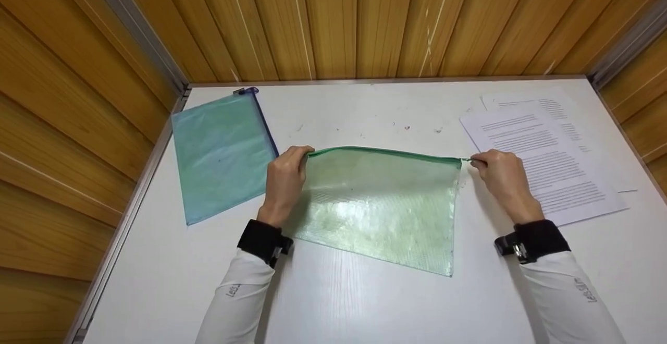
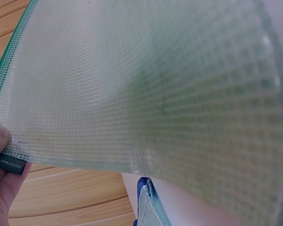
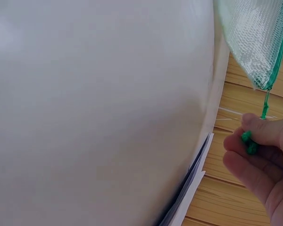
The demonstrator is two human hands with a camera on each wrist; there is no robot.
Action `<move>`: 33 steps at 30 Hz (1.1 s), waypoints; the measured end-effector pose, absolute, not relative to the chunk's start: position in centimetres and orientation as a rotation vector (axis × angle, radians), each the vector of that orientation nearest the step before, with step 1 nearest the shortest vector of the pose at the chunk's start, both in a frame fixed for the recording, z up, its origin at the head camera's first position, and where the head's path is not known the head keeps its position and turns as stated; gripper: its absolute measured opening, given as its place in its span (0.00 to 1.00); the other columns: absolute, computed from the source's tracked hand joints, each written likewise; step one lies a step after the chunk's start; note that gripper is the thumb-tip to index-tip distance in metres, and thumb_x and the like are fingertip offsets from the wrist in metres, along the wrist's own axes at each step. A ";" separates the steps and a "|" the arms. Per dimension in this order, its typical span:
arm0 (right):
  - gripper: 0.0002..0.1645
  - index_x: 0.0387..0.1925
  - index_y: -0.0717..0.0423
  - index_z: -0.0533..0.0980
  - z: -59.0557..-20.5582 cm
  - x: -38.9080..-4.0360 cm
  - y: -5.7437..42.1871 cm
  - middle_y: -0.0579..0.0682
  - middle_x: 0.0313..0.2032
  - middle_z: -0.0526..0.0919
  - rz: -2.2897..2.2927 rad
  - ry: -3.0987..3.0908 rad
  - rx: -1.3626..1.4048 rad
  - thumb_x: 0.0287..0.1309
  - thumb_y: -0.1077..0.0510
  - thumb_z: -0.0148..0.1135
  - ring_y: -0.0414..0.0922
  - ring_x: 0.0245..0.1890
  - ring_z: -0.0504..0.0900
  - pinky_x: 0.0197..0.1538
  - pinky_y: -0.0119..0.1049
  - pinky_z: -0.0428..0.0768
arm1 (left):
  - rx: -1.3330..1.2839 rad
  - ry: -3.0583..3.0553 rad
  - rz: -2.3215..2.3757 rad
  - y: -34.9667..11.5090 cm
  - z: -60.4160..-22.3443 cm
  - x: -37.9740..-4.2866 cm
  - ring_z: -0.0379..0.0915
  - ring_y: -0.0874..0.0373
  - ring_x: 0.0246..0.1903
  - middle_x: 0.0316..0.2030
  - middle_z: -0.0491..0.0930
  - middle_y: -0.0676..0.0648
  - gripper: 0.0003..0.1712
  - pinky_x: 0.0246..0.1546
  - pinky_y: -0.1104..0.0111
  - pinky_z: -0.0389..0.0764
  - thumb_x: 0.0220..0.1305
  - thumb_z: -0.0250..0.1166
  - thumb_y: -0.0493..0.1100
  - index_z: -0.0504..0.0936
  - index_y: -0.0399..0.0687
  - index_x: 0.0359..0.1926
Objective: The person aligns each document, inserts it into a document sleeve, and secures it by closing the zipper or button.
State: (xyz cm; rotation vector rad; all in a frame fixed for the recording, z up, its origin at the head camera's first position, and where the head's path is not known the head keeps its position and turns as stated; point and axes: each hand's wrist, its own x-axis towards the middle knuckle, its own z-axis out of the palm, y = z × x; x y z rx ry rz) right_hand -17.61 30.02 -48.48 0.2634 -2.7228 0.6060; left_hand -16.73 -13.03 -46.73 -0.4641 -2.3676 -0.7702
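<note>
A green mesh zipper pouch point(image 1: 375, 213) is stretched between both hands, its zipper edge upward and its lower edge toward the person. At the pouch's upper left corner, my left hand point(image 1: 286, 177) pinches the edge; a dark tab point(image 2: 9, 164) shows by the fingers in the left wrist view. My right hand point(image 1: 503, 180) pinches the green pull cord point(image 3: 265, 109) at the other end of the zipper, just off the upper right corner. The cord's knotted end pokes out between thumb and fingers in the right wrist view. Along the top, the zipper point(image 1: 385, 151) looks closed.
A blue-green pouch with a dark blue zipper point(image 1: 224, 159) lies at the left of the white table point(image 1: 365, 307). Printed sheets point(image 1: 547, 161) overlap one another on the right, partly behind the right hand. Wood-patterned panels point(image 1: 333, 26) wall the table's back and sides.
</note>
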 end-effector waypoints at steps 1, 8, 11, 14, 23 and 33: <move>0.07 0.37 0.66 0.85 -48.5 -17.6 30.0 0.67 0.33 0.87 0.608 -2.725 0.267 0.55 0.68 0.68 0.66 0.33 0.85 0.37 0.59 0.81 | -0.456 -2.371 -0.772 -13.0 -46.7 -16.7 0.87 0.51 0.37 0.36 0.88 0.42 0.08 0.38 0.63 0.86 0.66 0.61 0.29 0.86 0.39 0.41; 0.12 0.43 0.66 0.84 -48.1 -17.4 29.9 0.68 0.38 0.87 0.665 -2.751 0.249 0.57 0.67 0.68 0.66 0.38 0.86 0.40 0.58 0.82 | -0.480 -2.366 -0.773 -12.8 -46.6 -16.7 0.87 0.52 0.38 0.36 0.88 0.42 0.08 0.38 0.64 0.86 0.66 0.61 0.29 0.86 0.40 0.40; 0.16 0.47 0.66 0.83 -47.9 -17.4 29.4 0.68 0.41 0.86 0.711 -2.751 0.261 0.58 0.63 0.68 0.66 0.43 0.85 0.44 0.59 0.81 | -0.512 -2.349 -0.762 -12.7 -46.6 -16.8 0.87 0.52 0.37 0.35 0.88 0.43 0.08 0.37 0.64 0.86 0.67 0.61 0.29 0.85 0.40 0.40; 0.20 0.50 0.65 0.82 -47.6 -17.6 28.6 0.68 0.44 0.86 0.750 -2.727 0.312 0.60 0.58 0.68 0.66 0.46 0.84 0.47 0.60 0.80 | -0.529 -2.336 -0.756 -12.6 -46.7 -16.7 0.87 0.53 0.37 0.35 0.88 0.43 0.08 0.37 0.65 0.86 0.67 0.60 0.29 0.85 0.41 0.40; 0.31 0.60 0.60 0.76 -47.6 -18.9 25.6 0.62 0.53 0.83 0.781 -2.698 0.591 0.58 0.51 0.70 0.61 0.55 0.81 0.56 0.56 0.79 | -0.514 -2.310 -0.810 -11.6 -46.5 -17.2 0.87 0.52 0.38 0.37 0.88 0.43 0.09 0.38 0.65 0.87 0.68 0.59 0.29 0.86 0.40 0.41; 0.30 0.55 0.58 0.79 -48.7 -20.2 24.9 0.59 0.52 0.85 0.907 -2.920 0.606 0.60 0.42 0.65 0.58 0.54 0.82 0.58 0.55 0.77 | -0.414 -2.307 -0.958 -11.2 -46.4 -17.4 0.87 0.51 0.41 0.38 0.88 0.42 0.10 0.41 0.64 0.86 0.68 0.59 0.29 0.86 0.39 0.41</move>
